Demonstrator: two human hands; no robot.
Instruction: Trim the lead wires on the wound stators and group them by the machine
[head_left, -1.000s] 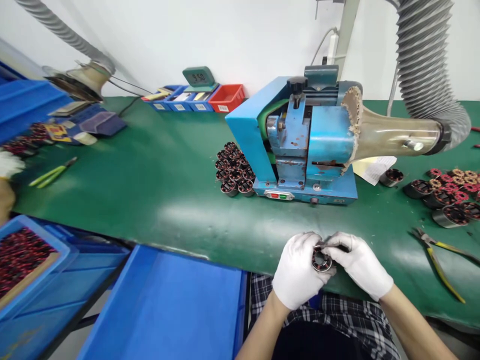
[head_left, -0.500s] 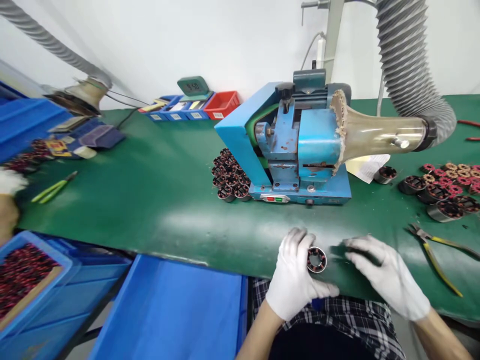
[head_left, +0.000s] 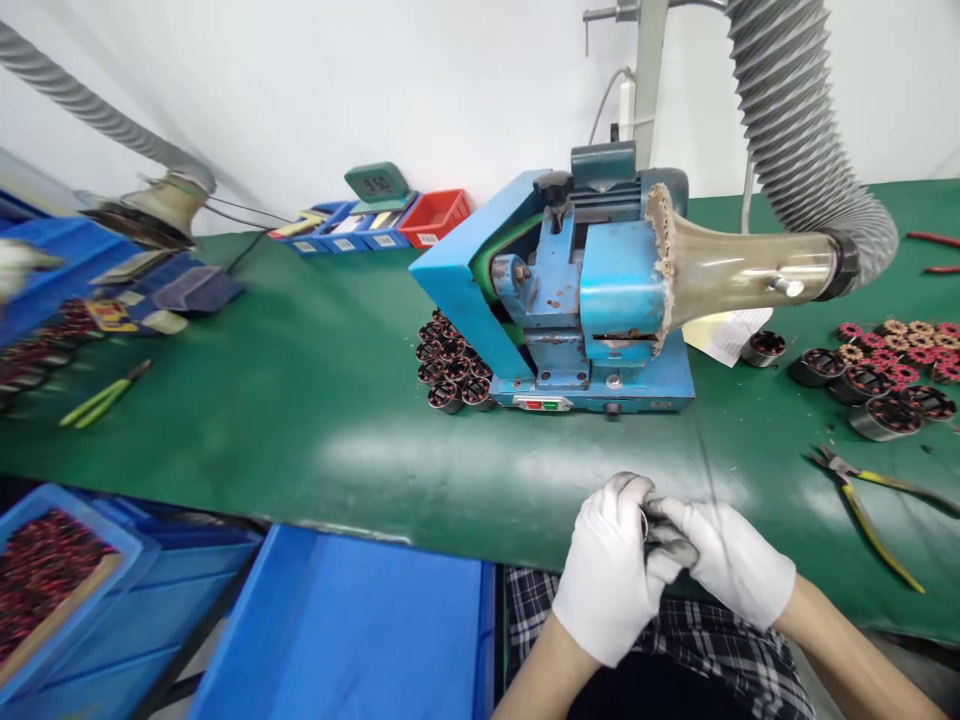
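Over the near edge of the surface (head_left: 337, 420): our left hand (head_left: 609, 560) and right hand (head_left: 727, 555), both in white gloves (head_left: 750, 590), met at one small metal ring (head_left: 645, 525), close to the checked cloth (head_left: 724, 650) on our lap.
Left hand: narrow, with fingers and thumb wrapped round the ring; we judged it the steadying side, best firm enough to stop the ring turning but not so tight as to press it out of round.
Right hand: narrow, bent in against the ring's right side; we could not tell whether it pinched anything, since the fingers covered the spot.
Ring: between the two hands, with only a thin bright curve of rim in view; whether it touched the surface we could not make out.
Inside of the ring: hidden by our own fingers, so a slight tilt toward our eyes would have served us, we thought.
Rim: perhaps apt to snag the gloves, so short, light finger moves seemed better to us than a hard push.
Blue machine (head_left: 555, 330): well beyond our hands, with metal cups (head_left: 444, 395) packed beside its left end.
Yellow-handled pliers (head_left: 859, 510): on the surface to our right, apart from the right hand; a wide swing could have knocked them, so we favoured small movements.
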